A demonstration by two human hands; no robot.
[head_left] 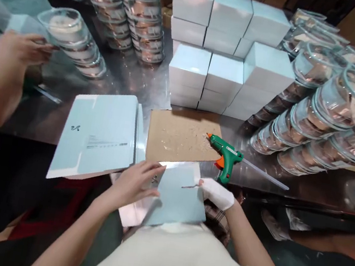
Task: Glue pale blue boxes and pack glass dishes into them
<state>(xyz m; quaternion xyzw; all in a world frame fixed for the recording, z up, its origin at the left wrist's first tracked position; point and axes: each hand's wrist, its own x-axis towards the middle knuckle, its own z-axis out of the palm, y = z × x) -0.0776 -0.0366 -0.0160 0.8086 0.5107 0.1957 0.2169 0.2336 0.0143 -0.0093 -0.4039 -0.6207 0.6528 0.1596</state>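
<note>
A light blue flat cardboard carton [176, 198] lies across my lap, at the front edge of the table. My left hand [138, 182] rests on its left part, thumb and fingers spread apart. My right hand [218, 194], in a white glove with the fingertips bare, grips the carton's right edge with the thumb on top. Its other fingers are hidden beneath. Just beyond lies a green glue gun [226, 155] with an orange nozzle and trigger, a glue stick [266, 174] poking out of its back. Its nozzle points over a brown cardboard sheet [180, 138].
Left of me is a stack of flat blue cartons [103, 129]. White boxes [189, 64] are piled behind the cardboard. Clear round tubs stand stacked at right [324, 107] and back left [143, 13]. A co-worker's hand [24, 48] is near another tub stack [77, 41].
</note>
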